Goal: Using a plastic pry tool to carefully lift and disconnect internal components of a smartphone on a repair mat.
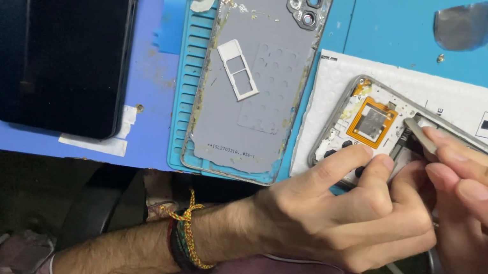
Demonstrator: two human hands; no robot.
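Head view: the work looks to be at the prying stage — a part inside the opened phone body (367, 124) is being worked loose. The left hand (346, 210) curls over the phone's lower edge, its fingers pressed on the frame to steady it. The right hand (487, 193) pinches a thin metal pry tool (419, 136), its tip set inside the frame just beside the orange flex coil (372, 123). The next move seems to call for slight, controlled leverage. The phone lies on a white sheet (456, 98) on the desk (390, 23), directly under both hands — the removed grey back cover (248, 112), SIM tray (238, 69) and dark screen panel (66, 33) lie well apart to the left.
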